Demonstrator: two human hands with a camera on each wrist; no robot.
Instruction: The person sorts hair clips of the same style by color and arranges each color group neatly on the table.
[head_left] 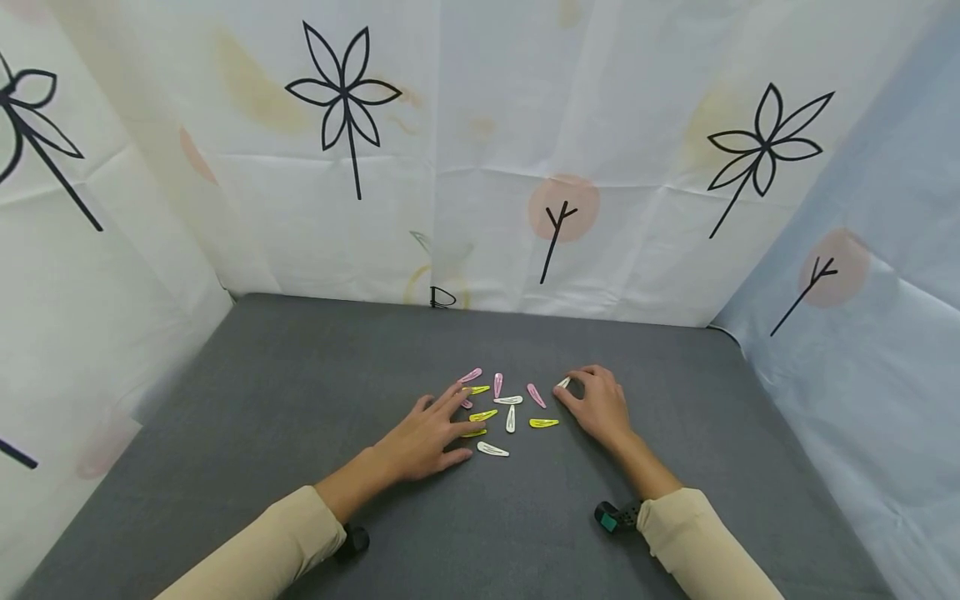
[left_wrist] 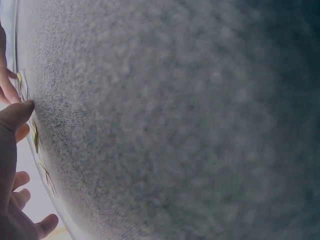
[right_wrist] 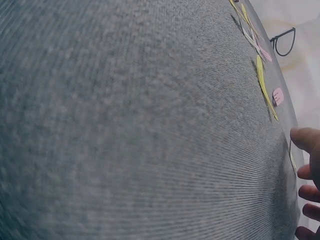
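Several snap hair clips lie loosely grouped on the grey table. My right hand (head_left: 600, 404) is at the right of the group, with thumb and index finger at a white hair clip (head_left: 565, 382), pinching it near the tabletop. In the right wrist view that clip (right_wrist: 292, 159) spans between the thumb and a finger. My left hand (head_left: 427, 437) hovers or rests at the group's left side, fingers spread, partly covering a pink clip (head_left: 467, 404) and a yellow clip (head_left: 474, 433). Whether its fingertips touch them I cannot tell. Near its thumb lies a white clip (head_left: 492, 449).
Between the hands lie pink clips, one (head_left: 536, 396) close to the right thumb, plus a yellow clip (head_left: 543, 423) and crossing white clips (head_left: 511, 418). The grey table (head_left: 337, 350) ends at a patterned white curtain (head_left: 487, 233) behind and at both sides.
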